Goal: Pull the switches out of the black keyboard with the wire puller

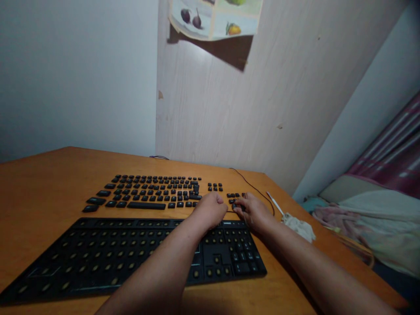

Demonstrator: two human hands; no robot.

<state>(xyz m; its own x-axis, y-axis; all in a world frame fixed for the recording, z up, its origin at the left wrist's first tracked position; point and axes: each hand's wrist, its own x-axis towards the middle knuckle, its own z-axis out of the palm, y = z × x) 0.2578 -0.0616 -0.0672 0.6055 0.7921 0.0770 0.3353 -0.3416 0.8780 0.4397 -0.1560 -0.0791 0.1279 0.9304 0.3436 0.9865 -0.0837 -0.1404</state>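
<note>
A black keyboard base (108, 253) with its keycaps removed lies on the orange wooden table (39, 188). Behind it, loose black keycaps (147, 192) are laid out on the table in the keyboard's layout. My left hand (211, 210) is curled into a fist at the base's far edge, just right of the main keycap block. What it holds, if anything, is hidden. My right hand (251, 210) rests among the small group of number-pad keycaps (233, 196), fingers curled and pinching a keycap.
A thin black cable (252, 187) runs along the table's far right. A white stick (274, 202) and crumpled cloth (299, 226) lie near the right edge. A bed with bedding (370, 214) stands right of the table. A fruit poster (215, 17) hangs on the wall.
</note>
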